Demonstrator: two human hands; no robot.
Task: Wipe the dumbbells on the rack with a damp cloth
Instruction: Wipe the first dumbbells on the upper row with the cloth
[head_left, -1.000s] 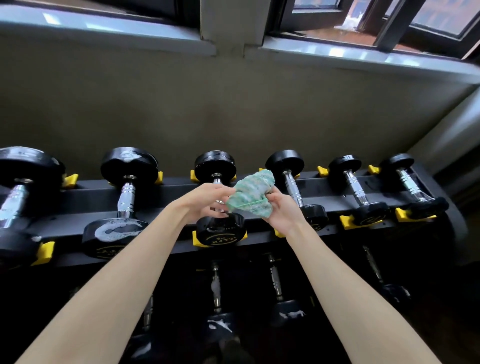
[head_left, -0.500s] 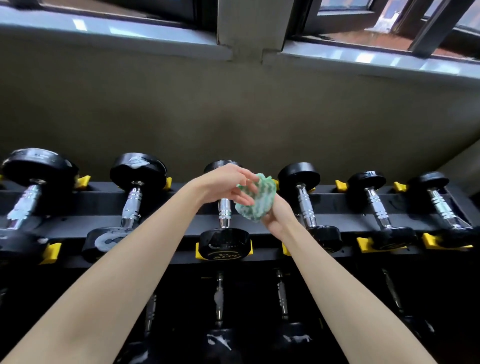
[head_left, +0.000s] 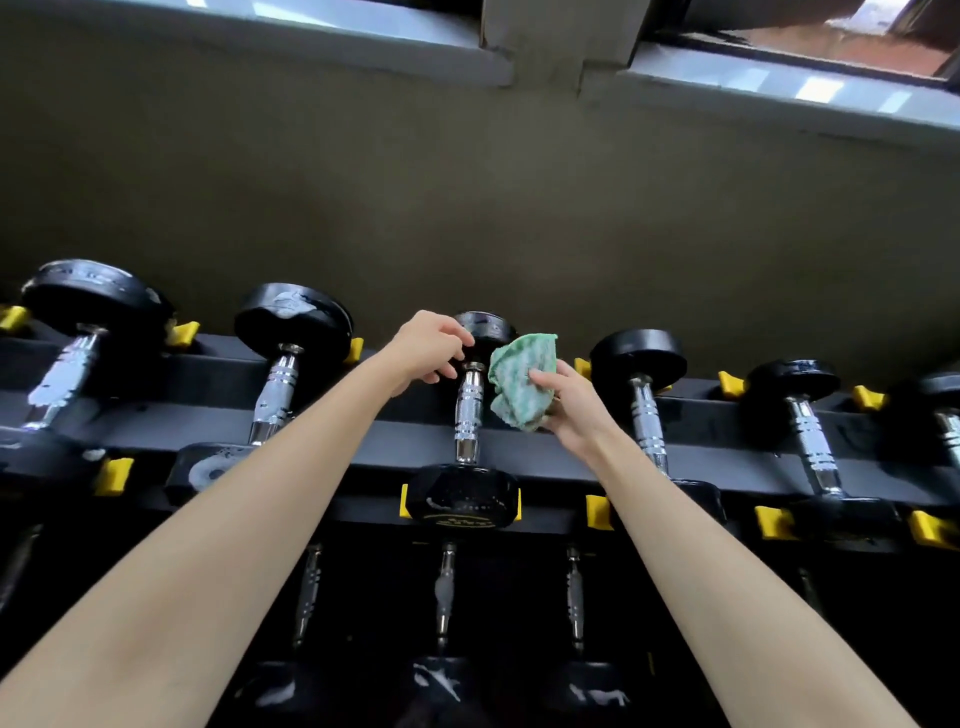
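A black dumbbell with a chrome handle (head_left: 468, 415) lies front to back in the middle of the top tier of the black rack (head_left: 545, 452). My left hand (head_left: 428, 348) rests on its far head, fingers curled over the left side of it. My right hand (head_left: 569, 400) holds a crumpled green-and-white cloth (head_left: 519, 387) just right of the handle, close to the far head. Whether the cloth touches the metal is unclear.
Several more black dumbbells (head_left: 644, 405) sit in the top row on yellow cradles (head_left: 114, 475), some streaked with white residue. A lower tier of dumbbells (head_left: 441, 597) lies below in shadow. A dark wall (head_left: 467, 208) and window ledge rise behind.
My left hand has let go of the cloth and moved onto the far head of the middle dumbbell. My right hand keeps the cloth alone, beside the handle. The view has tilted upward.
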